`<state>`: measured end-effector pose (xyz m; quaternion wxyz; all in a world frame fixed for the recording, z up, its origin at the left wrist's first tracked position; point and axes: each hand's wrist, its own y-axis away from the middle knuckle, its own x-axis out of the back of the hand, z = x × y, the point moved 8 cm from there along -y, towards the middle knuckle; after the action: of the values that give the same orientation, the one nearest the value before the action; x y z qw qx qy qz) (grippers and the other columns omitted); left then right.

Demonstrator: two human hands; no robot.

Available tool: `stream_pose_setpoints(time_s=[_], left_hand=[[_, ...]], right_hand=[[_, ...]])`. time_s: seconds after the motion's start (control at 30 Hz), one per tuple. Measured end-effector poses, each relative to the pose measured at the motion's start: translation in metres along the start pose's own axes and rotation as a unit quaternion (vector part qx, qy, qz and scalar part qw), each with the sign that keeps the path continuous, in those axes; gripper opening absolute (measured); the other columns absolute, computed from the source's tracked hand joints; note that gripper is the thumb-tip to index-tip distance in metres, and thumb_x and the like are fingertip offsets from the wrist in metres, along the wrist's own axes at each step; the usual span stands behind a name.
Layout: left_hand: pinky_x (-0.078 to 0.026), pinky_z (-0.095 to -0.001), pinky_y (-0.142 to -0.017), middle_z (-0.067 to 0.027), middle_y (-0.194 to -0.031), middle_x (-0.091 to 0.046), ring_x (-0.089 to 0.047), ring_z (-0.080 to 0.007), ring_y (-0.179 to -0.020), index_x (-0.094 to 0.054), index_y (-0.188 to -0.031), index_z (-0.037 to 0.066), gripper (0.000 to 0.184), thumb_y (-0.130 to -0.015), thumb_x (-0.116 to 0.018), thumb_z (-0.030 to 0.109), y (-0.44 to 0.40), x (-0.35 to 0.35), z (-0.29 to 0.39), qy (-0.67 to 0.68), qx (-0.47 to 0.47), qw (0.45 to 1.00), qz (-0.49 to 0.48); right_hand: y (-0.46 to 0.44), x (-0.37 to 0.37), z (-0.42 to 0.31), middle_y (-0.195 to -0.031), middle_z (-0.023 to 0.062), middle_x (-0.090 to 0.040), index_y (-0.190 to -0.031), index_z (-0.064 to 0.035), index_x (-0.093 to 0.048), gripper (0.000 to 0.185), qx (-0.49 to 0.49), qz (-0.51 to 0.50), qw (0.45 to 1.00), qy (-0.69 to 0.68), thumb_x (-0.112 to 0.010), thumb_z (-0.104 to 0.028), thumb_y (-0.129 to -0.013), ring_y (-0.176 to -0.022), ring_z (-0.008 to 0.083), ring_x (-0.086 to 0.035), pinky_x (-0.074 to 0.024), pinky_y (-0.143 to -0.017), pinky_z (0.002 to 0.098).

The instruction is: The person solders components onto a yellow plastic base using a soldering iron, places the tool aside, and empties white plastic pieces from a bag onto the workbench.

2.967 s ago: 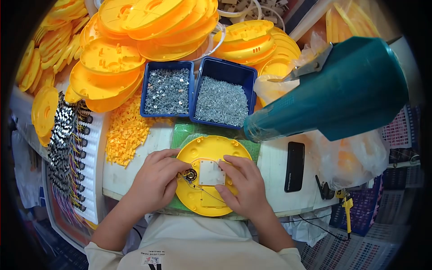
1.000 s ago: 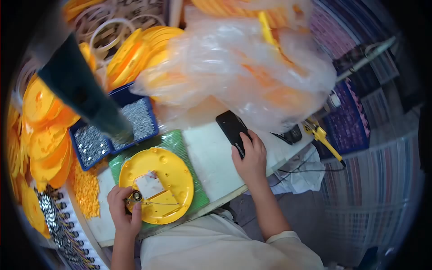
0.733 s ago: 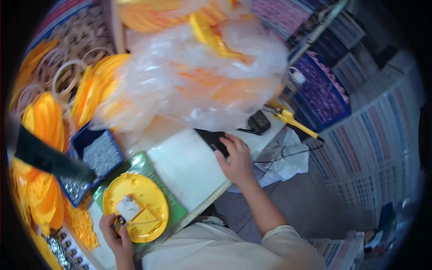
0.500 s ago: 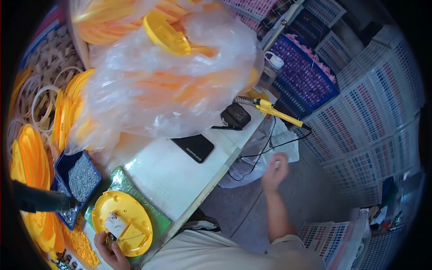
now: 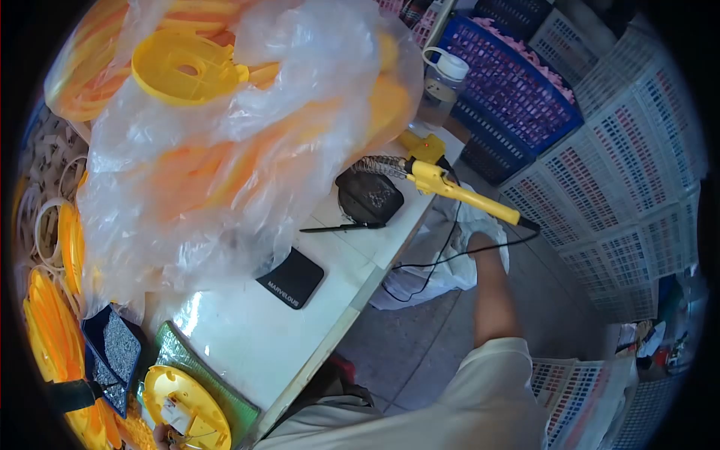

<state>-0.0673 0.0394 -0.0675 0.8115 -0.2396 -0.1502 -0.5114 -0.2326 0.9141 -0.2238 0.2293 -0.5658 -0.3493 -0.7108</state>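
Two metal-filled bins (image 5: 96, 328), white block (image 5: 175, 412) in yellow shell (image 5: 198, 399)

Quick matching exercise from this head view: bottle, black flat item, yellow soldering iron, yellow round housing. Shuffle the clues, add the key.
Things
1. Bottle
2. Black flat item
3. Yellow soldering iron
4. Yellow round housing

Clues
A. Front end at a wire coil
B. On the green mat, by the left hand
C. Topped by a white cap
D. Bears white lettering

Pairs: 1-C, 2-D, 3-A, 4-B
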Motion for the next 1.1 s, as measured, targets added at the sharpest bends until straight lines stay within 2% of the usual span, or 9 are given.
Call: stream_pose_setpoints(time_s=[0.17, 0.47, 0.57, 0.67, 1.1], left_hand=[[-0.049, -0.0378, -0.089, -0.0166, -0.12, -0.06, -0.057, -0.0262, -0.101, -0.056, -0.127, -0.006, 0.05, -0.106, -0.047, 0.038, 0.0, 0.003, -0.008, -0.022, 0.025, 0.999, 0.029], [-0.049, -0.0387, -0.089, -0.0169, -0.121, -0.06, -0.057, -0.0266, -0.102, -0.057, -0.128, -0.006, 0.054, -0.104, -0.048, 0.042, 0.004, 0.005, -0.009, -0.059, 0.042, 0.996, 0.059], [-0.049, -0.0391, -0.09, -0.0171, -0.123, -0.06, -0.057, -0.0267, -0.104, -0.057, -0.128, -0.006, 0.058, -0.103, -0.049, 0.046, 0.005, 0.011, -0.013, -0.087, 0.042, 0.994, 0.049], [-0.049, -0.0383, -0.089, -0.0171, -0.122, -0.061, -0.057, -0.0264, -0.102, -0.057, -0.128, -0.005, 0.055, -0.104, -0.047, 0.043, 0.003, 0.005, -0.015, -0.029, 0.035, 0.997, 0.064], [-0.049, -0.0383, -0.088, -0.0171, -0.121, -0.061, -0.057, -0.026, -0.102, -0.058, -0.127, -0.004, 0.05, -0.104, -0.048, 0.039, -0.001, -0.009, 0.003, -0.07, 0.025, 0.996, 0.049]], right_hand=[[-0.05, -0.046, -0.018, -0.101, 0.0219, -0.07, -0.103, -0.0002, -0.07, 0.018, -0.012, 0.001, 0.998, -0.066, -0.06, -0.012, -0.093, -0.1, 0.0397, -0.067, -0.0535, -0.085, 0.0482], [-0.058, -0.127, -0.022, -0.102, 0.0212, -0.07, -0.105, -0.0008, -0.069, 0.02, -0.07, 0.085, 0.972, -0.208, -0.062, -0.013, -0.092, -0.102, 0.0392, -0.067, -0.0533, -0.086, 0.0477], [-0.055, -0.135, -0.018, -0.102, 0.021, -0.07, -0.105, -0.0009, -0.069, 0.02, -0.075, 0.112, 0.96, -0.246, -0.063, -0.014, -0.091, -0.102, 0.0391, -0.066, -0.0533, -0.086, 0.0475], [-0.05, -0.14, -0.013, -0.103, 0.0207, -0.07, -0.106, -0.0011, -0.069, 0.021, -0.078, 0.136, 0.948, -0.275, -0.063, -0.014, -0.091, -0.102, 0.0389, -0.066, -0.0532, -0.086, 0.0474], [-0.03, -0.155, -0.002, -0.104, 0.0197, -0.07, -0.108, -0.0019, -0.068, 0.024, -0.086, 0.197, 0.89, -0.403, -0.066, -0.016, -0.089, -0.104, 0.0383, -0.066, -0.0529, -0.088, 0.0467]])
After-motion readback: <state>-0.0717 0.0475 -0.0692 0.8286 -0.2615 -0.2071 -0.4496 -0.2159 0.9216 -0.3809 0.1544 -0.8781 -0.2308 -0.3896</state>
